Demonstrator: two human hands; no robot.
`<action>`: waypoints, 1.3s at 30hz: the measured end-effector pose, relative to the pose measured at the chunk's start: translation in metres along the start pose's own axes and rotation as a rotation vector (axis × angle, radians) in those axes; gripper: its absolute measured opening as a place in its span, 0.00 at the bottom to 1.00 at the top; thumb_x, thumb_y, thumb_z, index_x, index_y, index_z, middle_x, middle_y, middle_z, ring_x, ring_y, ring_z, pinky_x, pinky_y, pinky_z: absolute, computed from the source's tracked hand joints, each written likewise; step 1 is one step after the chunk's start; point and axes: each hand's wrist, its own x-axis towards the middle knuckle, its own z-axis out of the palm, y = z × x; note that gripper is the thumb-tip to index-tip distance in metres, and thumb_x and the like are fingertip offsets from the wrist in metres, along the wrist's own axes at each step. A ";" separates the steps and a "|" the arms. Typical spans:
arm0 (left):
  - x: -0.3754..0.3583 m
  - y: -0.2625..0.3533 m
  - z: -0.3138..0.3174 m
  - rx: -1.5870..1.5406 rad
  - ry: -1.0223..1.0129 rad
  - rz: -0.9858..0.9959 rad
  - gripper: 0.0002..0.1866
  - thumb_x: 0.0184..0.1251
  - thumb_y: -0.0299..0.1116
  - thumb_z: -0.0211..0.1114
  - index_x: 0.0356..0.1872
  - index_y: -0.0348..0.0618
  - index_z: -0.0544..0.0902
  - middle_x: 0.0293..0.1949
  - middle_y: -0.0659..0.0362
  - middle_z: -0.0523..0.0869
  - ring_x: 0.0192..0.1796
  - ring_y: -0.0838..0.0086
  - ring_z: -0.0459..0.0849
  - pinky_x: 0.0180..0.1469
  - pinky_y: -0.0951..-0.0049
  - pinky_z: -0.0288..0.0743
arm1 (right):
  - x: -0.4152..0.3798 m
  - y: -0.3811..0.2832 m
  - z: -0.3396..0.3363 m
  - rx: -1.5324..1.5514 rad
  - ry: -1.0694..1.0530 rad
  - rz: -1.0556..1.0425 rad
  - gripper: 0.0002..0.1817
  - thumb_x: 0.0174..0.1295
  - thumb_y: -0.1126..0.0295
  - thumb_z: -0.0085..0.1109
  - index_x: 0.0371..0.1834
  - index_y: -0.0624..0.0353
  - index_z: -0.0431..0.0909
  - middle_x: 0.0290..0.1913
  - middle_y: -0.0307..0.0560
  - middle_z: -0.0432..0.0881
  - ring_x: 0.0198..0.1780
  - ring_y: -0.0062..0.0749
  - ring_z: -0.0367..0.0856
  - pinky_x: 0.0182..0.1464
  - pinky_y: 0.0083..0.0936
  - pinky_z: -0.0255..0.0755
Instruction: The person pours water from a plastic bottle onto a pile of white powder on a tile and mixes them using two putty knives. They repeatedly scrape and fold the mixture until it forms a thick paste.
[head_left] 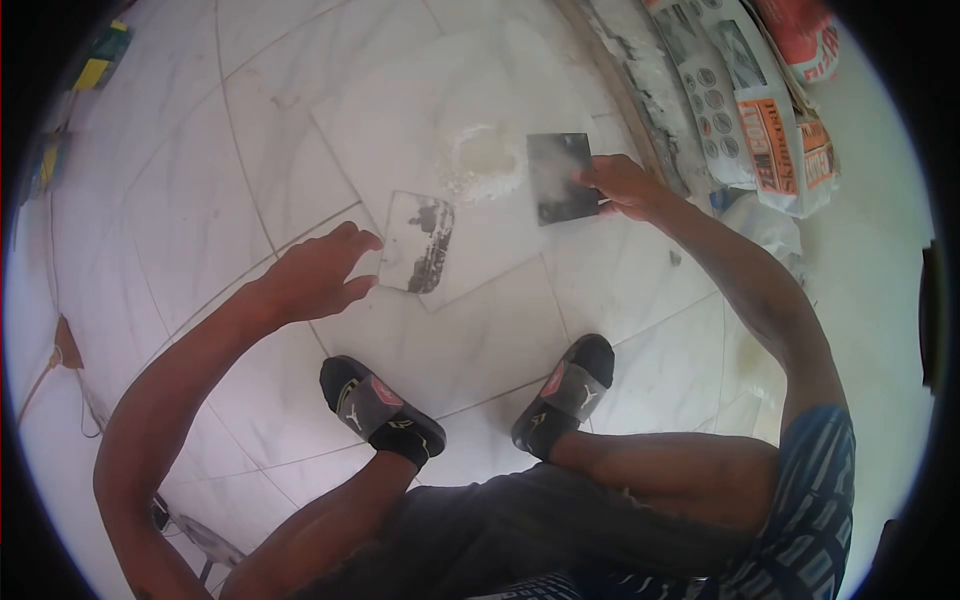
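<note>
My right hand (622, 187) grips the right edge of a flat dark rectangular plate (560, 178), held above the tiled floor. On the left, my left hand (325, 268) has its thumb and fingers apart with a gap between them. Just right of those fingertips is a white, round-cornered plate (418, 242) with dark worn patches along one side; whether the fingertips touch it is hard to tell. Between the two plates and farther off, a wet whitish patch (484, 160) with a crumbly rim lies on the floor.
Printed bags (778, 150) stand at the upper right beside a rough, whitened board (640, 90). A clear plastic bag (765, 225) lies below them. My feet in dark slides (385, 405) rest on the marbled tiles (480, 350). Something green and yellow (98, 60) is at the upper left.
</note>
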 end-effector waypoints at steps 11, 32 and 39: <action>-0.005 -0.017 0.012 0.014 -0.042 -0.016 0.20 0.70 0.38 0.64 0.60 0.44 0.76 0.52 0.52 0.79 0.46 0.59 0.85 0.50 0.59 0.78 | -0.002 -0.067 0.021 -0.455 0.149 -0.166 0.16 0.65 0.59 0.65 0.44 0.62 0.83 0.33 0.40 0.79 0.37 0.26 0.77 0.38 0.36 0.77; -0.032 -0.020 0.020 -0.005 -0.075 -0.121 0.19 0.72 0.39 0.61 0.60 0.44 0.76 0.53 0.53 0.78 0.47 0.59 0.84 0.52 0.60 0.77 | 0.077 -0.218 0.118 -1.645 -0.115 -1.054 0.18 0.56 0.80 0.58 0.49 0.51 0.81 0.40 0.41 0.83 0.51 0.40 0.80 0.50 0.38 0.74; -0.042 -0.026 0.027 -0.025 -0.106 -0.159 0.19 0.72 0.39 0.61 0.60 0.44 0.76 0.53 0.52 0.78 0.47 0.58 0.85 0.52 0.59 0.78 | 0.080 -0.211 0.114 -1.837 -0.119 -1.100 0.18 0.55 0.80 0.59 0.49 0.50 0.80 0.41 0.38 0.81 0.54 0.35 0.78 0.50 0.35 0.73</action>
